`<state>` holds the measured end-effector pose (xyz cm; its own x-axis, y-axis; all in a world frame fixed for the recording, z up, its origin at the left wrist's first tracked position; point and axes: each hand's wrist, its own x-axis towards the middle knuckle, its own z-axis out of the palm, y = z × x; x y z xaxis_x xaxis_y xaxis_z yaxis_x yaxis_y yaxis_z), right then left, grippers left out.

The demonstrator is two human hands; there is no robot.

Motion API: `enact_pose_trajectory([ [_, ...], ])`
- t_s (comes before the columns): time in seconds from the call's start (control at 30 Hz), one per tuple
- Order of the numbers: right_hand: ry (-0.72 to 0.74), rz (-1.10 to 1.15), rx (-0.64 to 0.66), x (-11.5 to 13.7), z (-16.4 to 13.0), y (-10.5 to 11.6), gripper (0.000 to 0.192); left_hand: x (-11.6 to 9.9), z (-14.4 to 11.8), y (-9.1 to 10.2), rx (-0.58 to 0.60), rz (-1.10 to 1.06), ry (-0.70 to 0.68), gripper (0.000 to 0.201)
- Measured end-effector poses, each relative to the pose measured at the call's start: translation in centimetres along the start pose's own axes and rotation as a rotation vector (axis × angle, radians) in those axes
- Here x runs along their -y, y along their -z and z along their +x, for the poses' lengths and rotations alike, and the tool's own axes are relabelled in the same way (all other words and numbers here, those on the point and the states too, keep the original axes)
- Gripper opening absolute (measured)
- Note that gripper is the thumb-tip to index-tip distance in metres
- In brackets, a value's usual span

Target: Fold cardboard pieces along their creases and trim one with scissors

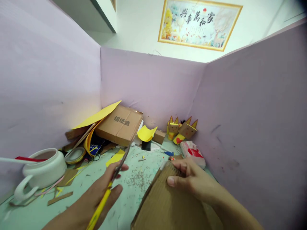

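My left hand (105, 188) is closed around a slim yellow-handled blade (102, 204). Its long, dark metal part points up and away; the exact kind of tool is unclear. To the right, my right hand (192, 177) grips the top edge of a brown cardboard piece (168, 204), thumb on the near face and fingers curled over the edge. The cardboard stands tilted towards me, its lower part cut off by the frame. The blade and the cardboard are apart. Cardboard crumbs (139, 179) lie on the pale green tabletop (127, 204) between them.
Lilac panels (153, 83) enclose three sides. A white pot (43, 169) stands left, near a tape roll (75, 155). Behind are a cardboard box (120, 124), yellow sheets (146, 133) and two cardboard animal figures (188, 130). A tissue pack (193, 154) lies right.
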<state>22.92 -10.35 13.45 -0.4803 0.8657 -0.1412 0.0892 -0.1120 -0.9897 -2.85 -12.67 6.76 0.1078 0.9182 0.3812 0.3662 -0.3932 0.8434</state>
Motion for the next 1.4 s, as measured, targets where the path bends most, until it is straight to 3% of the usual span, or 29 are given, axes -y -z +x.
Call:
enact_pose_trajectory([
  [0.1,-0.055,-0.035,0.015,-1.8,0.4,-1.1,0.014,-2.1,0.2,-1.7,0.249,-0.195,0.085,0.027],
  [0.17,-0.083,-0.044,0.047,-2.6,0.3,-1.9,0.014,-3.1,0.1,-2.6,0.323,-0.245,0.130,0.028],
  [0.27,-0.095,-0.069,0.062,-3.4,0.0,-2.8,0.007,-3.9,-0.1,-3.9,0.293,-0.263,0.235,0.036],
  [0.33,-0.094,-0.098,0.045,-3.9,0.0,-3.1,0.010,-4.0,-0.4,-4.5,0.242,-0.257,0.234,0.032],
  [0.47,-0.077,-0.049,0.048,-5.2,0.0,-3.1,0.017,-3.2,-0.9,-5.2,0.133,-0.215,0.048,0.016],
  [0.63,0.038,-0.127,0.009,-6.3,0.1,-3.1,0.030,-2.4,-1.4,-5.6,0.107,-0.134,-0.124,0.012],
  [0.73,0.052,-0.224,-0.052,-6.3,0.0,-2.8,0.035,-2.3,-1.2,-5.7,0.150,-0.221,-0.038,0.013],
  [0.9,-0.028,-0.237,-0.161,-5.9,-0.2,-2.1,0.032,-1.6,-1.7,-5.3,0.335,-0.505,0.226,0.031],
  [1.23,-0.018,-0.246,-0.295,-5.9,-0.9,-2.9,0.030,-1.8,-4.1,-5.3,0.221,-0.364,0.225,0.023],
  [1.4,0.051,-0.241,-0.236,-5.7,-1.3,-3.1,0.035,-1.4,-4.2,-5.5,0.162,-0.265,0.209,0.016],
])
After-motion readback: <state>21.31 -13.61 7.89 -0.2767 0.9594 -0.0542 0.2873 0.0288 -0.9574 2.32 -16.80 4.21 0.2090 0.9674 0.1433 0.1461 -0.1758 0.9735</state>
